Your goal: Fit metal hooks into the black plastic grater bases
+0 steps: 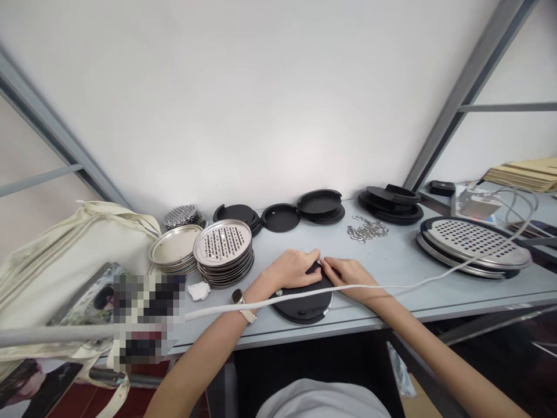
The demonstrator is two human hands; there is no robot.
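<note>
A black round tray-like disc (302, 307) lies on the table's front part, and a strip of silver metal rim shows along its right edge. My left hand (296, 268) rests over the disc's far side, fingers curled and gripping near its edge. My right hand (350, 277) is closed at the disc's upper right, thumb and finger pinched close to the left fingertips. Whatever the right fingers pinch is too small to make out. Left of the disc stands a stack of perforated metal grater plates (223, 244), beside a stack of plain metal plates (176, 247).
A white cable (404, 286) crosses in front of my hands. Along the wall sit black round trays (319, 204) and more black trays (389, 203). A heap of small metal hooks (368, 229) lies right of centre. Larger perforated plates (474, 241) are at right; a cream bag (117, 244) is left.
</note>
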